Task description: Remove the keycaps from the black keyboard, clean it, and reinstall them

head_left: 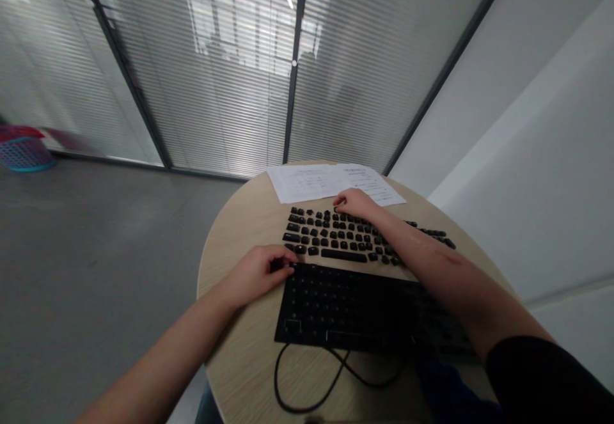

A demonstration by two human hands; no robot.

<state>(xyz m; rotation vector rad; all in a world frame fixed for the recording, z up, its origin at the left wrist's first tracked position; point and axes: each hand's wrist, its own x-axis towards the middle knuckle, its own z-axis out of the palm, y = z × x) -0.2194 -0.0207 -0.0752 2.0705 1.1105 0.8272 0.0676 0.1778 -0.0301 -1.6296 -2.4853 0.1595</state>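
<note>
A black keyboard base without most of its keycaps lies near me, its right side shaded under my right forearm. My left hand is at its upper left corner, thumb and curled fingers closed on that corner. Beyond the base, loose black keycaps lie in rows like a keyboard layout, with the long spacebar in the nearest row. My right hand reaches over to the farthest row, fingertips pinched at a small keycap there; the fingers partly hide it. My right forearm covers some keycaps.
Printed paper sheets lie at the far side of the round wooden table. A black cable loops in front of the keyboard base. Glass partitions with blinds stand behind the table. A blue and red basket sits on the floor at left.
</note>
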